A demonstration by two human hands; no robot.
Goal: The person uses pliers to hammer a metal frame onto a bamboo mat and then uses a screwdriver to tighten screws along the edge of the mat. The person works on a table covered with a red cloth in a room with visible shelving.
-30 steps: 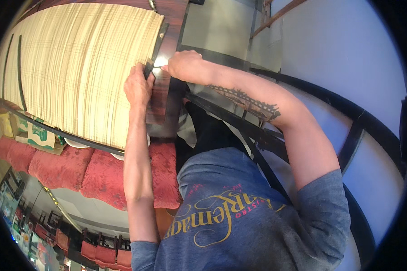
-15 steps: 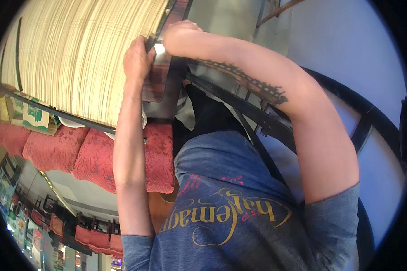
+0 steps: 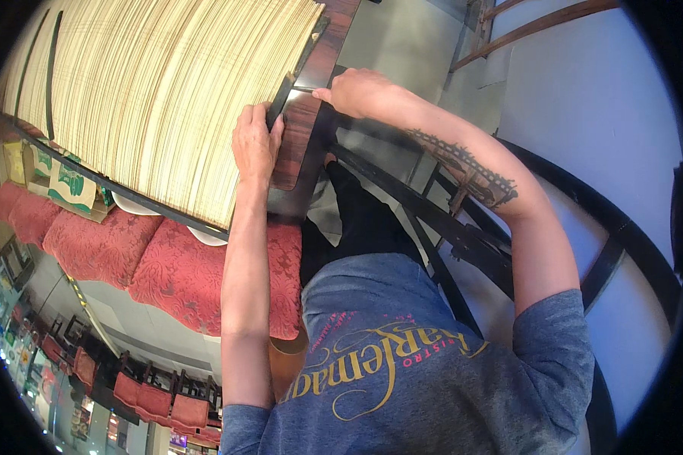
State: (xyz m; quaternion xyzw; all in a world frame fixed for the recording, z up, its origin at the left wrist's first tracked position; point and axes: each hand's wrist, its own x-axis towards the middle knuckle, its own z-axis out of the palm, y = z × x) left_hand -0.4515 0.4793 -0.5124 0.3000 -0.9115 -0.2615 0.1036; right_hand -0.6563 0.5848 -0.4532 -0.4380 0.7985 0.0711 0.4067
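Observation:
A large cream panel of many thin ribs or slats (image 3: 152,98), edged with a dark frame, lies across the upper left. My left hand (image 3: 254,144) is at its near right corner, fingers and thumb closed around a black edge strip (image 3: 280,104). Just right of that strip, my right hand (image 3: 357,91) is closed, its thumb pointing toward the strip. Something thin and dark (image 3: 302,89) reaches from my right fingers to the strip; its kind is too small to tell. Under the panel is a dark reddish wood-grain tabletop (image 3: 300,144).
Red patterned cushioned seats (image 3: 182,273) stand along the table's near side, with white dishes (image 3: 209,235) and green-and-white packaging (image 3: 72,186) by the panel's edge. Black metal bars (image 3: 432,205) run at right, beside a pale wall (image 3: 577,106). More red chairs (image 3: 159,398) stand farther off.
The view has shifted, so the panel and both arms sit farther right and lower. My left hand stays on the edge strip. My right hand now shows a gap from the left.

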